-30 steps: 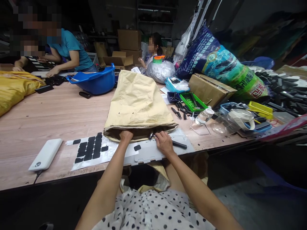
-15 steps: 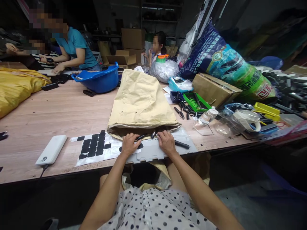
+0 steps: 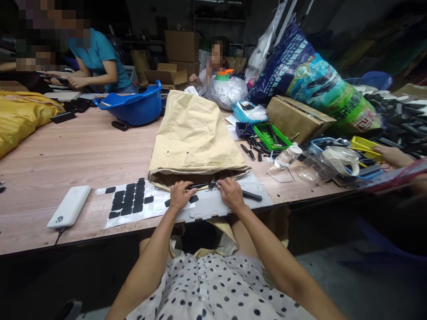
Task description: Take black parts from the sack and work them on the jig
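My left hand (image 3: pixel 182 194) is closed at the mouth of a tan paper sack (image 3: pixel 196 133), its fingers round a slim black stick-like part (image 3: pixel 199 185). My right hand (image 3: pixel 231 194) curls over what looks like a hammer, its small metal head (image 3: pixel 212 183) showing left of the fingers and its black handle (image 3: pixel 252 196) at the right. Beneath both hands lies a grey-white board (image 3: pixel 213 205). Beside my left hand, a white sheet (image 3: pixel 155 210) carries rows of black rounded stickers (image 3: pixel 128 198).
A white power bank (image 3: pixel 69 206) with a cable lies left. Behind are a blue basin (image 3: pixel 133 106) and yellow sack (image 3: pixel 23 120). Rightward stand a green tray (image 3: pixel 271 137), a bottle (image 3: pixel 287 156) and a clear jug (image 3: pixel 320 166). A co-worker's hand (image 3: pixel 393 155) reaches in at right.
My hands stay nearly in place with the same things. Another person's hand has come in at the right by the yellow tray. The co-worker in blue has raised their hands from the table.
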Demonstrator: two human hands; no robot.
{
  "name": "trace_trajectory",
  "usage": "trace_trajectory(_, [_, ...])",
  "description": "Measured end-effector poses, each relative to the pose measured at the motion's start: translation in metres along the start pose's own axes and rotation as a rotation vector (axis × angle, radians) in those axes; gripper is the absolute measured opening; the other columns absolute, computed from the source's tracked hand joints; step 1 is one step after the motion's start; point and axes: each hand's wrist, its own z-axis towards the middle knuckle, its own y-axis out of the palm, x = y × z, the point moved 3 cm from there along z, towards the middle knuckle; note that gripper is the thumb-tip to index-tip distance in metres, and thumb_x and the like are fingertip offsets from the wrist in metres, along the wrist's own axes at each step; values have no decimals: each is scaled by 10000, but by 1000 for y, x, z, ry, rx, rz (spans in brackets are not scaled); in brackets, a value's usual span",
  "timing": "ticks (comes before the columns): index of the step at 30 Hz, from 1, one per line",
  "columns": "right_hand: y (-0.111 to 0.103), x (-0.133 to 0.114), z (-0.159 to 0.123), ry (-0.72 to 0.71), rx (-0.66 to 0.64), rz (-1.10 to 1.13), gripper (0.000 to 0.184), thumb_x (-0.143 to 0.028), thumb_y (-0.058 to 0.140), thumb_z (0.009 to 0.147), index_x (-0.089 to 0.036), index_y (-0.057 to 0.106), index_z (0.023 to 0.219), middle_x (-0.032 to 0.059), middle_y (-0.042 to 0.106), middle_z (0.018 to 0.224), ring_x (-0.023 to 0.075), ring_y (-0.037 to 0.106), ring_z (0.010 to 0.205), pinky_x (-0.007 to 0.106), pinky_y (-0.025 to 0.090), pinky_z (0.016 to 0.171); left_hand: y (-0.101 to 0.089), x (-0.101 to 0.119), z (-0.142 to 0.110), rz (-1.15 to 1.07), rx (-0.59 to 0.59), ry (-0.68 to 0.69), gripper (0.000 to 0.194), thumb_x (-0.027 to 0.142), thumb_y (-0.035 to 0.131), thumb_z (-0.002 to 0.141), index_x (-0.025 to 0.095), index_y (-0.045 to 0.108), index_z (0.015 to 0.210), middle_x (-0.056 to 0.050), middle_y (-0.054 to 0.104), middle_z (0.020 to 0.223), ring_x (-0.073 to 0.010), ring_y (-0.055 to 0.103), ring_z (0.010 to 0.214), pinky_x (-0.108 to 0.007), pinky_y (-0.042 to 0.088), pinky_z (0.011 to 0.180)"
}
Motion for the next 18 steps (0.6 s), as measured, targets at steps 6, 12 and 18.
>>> trace_trajectory(6, [-14, -19, 4, 90, 51, 166, 308, -275, 432, 1014, -257, 714, 1135, 61, 651, 934, 199, 592, 899, 292, 470, 825, -1, -1, 3, -7, -6, -5, 167, 342, 731, 777, 309, 780, 933, -22, 721, 891, -251, 613, 952, -357, 423, 864])
trace_trajectory(12, [-12, -48, 3, 100, 29, 288, 292, -296, 451, 1011, -260, 720, 1120, 48, 676, 921, 183, 631, 881, 269, 508, 796, -2, 1, 4, -25, -31, -9, 177, 318, 738, 756, 320, 789, 925, -15, 722, 873, -250, 617, 953, -364, 420, 883])
trace_trajectory(18, [-14, -65, 7, 58, 48, 250, 291, -294, 458, 1015, -242, 718, 1135, 64, 673, 921, 189, 624, 886, 272, 501, 811, -2, 0, 4, -55, -30, -18, 164, 320, 727, 762, 319, 784, 916, -10, 720, 876, -241, 614, 946, -364, 419, 889])
